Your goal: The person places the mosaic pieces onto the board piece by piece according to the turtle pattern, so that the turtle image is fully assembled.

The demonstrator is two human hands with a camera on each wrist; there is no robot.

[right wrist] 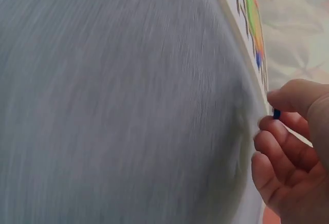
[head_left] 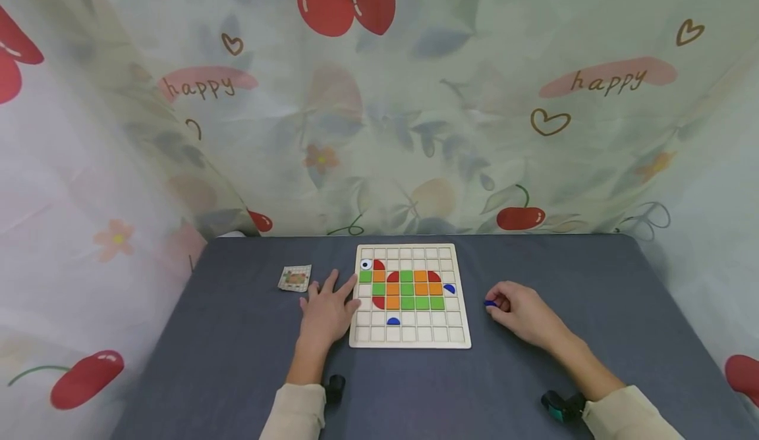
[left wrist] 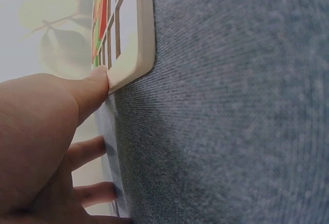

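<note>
A white grid board [head_left: 409, 338] lies on the table, with green, orange and red tiles in its slots forming a figure. One round eye tile [head_left: 366, 265] sits near its upper left corner. Two blue half-round tiles are on the board, one [head_left: 449, 289] by the right edge and another [head_left: 394, 321] lower down. My left hand [head_left: 325, 313] rests at the board's left edge, fingers spread, thumb touching the rim. Right of the board, my right hand [head_left: 523, 309] pinches a small blue tile [right wrist: 277, 114] between thumb and fingertips, mostly covered by them.
A small picture card [head_left: 294, 278] lies left of the board, just beyond the left fingertips. Dark grey cloth [head_left: 237, 348] covers the table. Behind it hangs a printed curtain [head_left: 415, 130] with cherries and leaves.
</note>
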